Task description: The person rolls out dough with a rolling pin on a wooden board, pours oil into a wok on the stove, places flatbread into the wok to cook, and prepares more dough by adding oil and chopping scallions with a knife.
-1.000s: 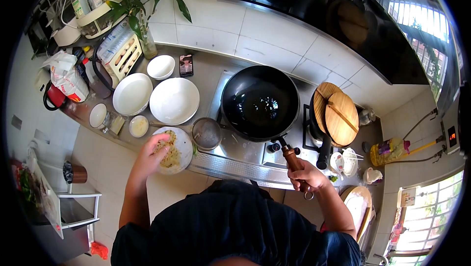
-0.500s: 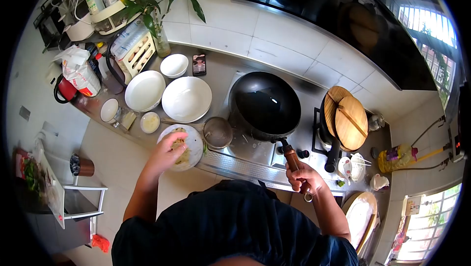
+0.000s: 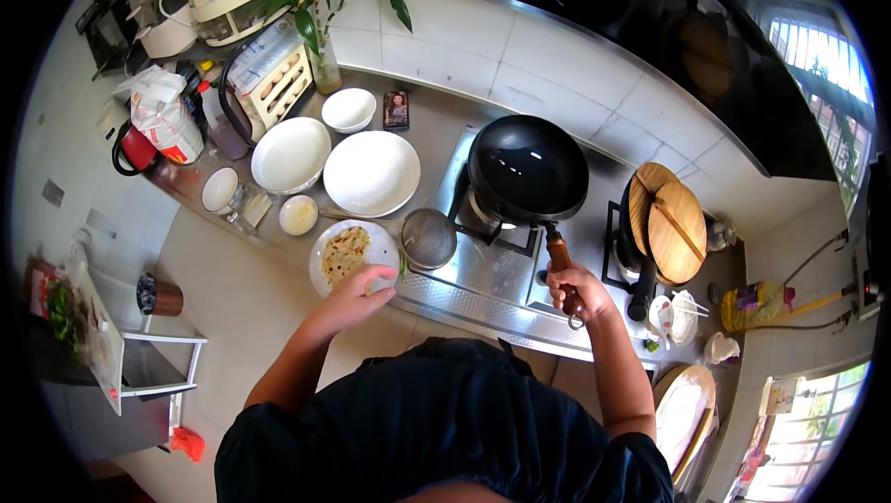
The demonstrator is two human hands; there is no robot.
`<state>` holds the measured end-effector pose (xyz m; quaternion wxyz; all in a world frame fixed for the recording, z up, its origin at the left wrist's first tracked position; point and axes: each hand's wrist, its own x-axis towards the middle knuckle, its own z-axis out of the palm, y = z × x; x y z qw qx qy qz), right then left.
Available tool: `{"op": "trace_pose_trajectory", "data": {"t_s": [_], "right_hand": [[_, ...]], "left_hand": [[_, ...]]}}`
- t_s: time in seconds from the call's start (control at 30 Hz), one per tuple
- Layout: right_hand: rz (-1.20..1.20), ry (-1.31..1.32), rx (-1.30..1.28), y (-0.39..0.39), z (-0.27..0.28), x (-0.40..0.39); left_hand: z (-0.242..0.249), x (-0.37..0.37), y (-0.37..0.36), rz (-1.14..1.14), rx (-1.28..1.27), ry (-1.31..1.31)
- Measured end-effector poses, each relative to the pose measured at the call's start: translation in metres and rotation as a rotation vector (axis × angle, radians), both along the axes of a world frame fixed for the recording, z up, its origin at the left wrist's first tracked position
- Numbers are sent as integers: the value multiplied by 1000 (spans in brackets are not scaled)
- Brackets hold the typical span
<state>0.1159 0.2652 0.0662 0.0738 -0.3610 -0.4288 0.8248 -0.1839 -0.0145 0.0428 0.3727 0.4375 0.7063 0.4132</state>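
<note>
My right hand [image 3: 577,290] is wrapped round the brown handle of a black wok [image 3: 529,169]. The wok is tilted over the left burner [image 3: 492,229], whose grate shows below it; its inside is dark and shiny. My left hand [image 3: 360,297] is by the lower right rim of a white plate [image 3: 320,257], fingers stretched out and nothing seen in them. A browned flatbread [image 3: 345,254] lies on that plate. Right of the plate rests a round mesh strainer [image 3: 429,239].
White bowls [image 3: 371,174] stand behind the plate, beside a phone [image 3: 396,109]. A small dish [image 3: 299,215] and a mug [image 3: 221,190] are at the left. On the right burner sits a pan with a wooden lid [image 3: 676,232]. An oil bottle [image 3: 756,306] stands far right.
My left hand has moved from above the flatbread to the plate's lower right rim, uncovering the bread. The wok has shifted back and tilted, exposing the burner grate. The view has shifted slightly.
</note>
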Motion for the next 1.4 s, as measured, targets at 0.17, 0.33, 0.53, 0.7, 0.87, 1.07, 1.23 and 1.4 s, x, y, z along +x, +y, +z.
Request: {"op": "trace_pose_trajectory", "data": {"t_s": [0.17, 0.33, 0.53, 0.7, 0.87, 1.07, 1.23, 1.4], "right_hand": [[-86, -29, -32, -3, -7, 1], [-40, 12, -92, -16, -14, 17], [-8, 58, -89, -47, -27, 75], [1, 8, 111, -46, -10, 194], [-481, -345, 392, 25, -34, 371], [-787, -682, 494, 147, -103, 509], [-492, -1021, 1367, 204, -127, 519], [-12, -1091, 1798, 245, -142, 490]], "left_hand": [[-22, 5, -1, -49, -7, -120], [-32, 20, 21, -97, -133, -119], [-30, 64, 63, -265, -107, -169], [-61, 121, 100, -385, -177, -202], [-87, 229, 145, -485, -310, -211], [-64, 403, 232, -643, -155, -29], [-48, 519, 337, -770, 59, 126], [-62, 568, 425, -799, 20, 381]]}}
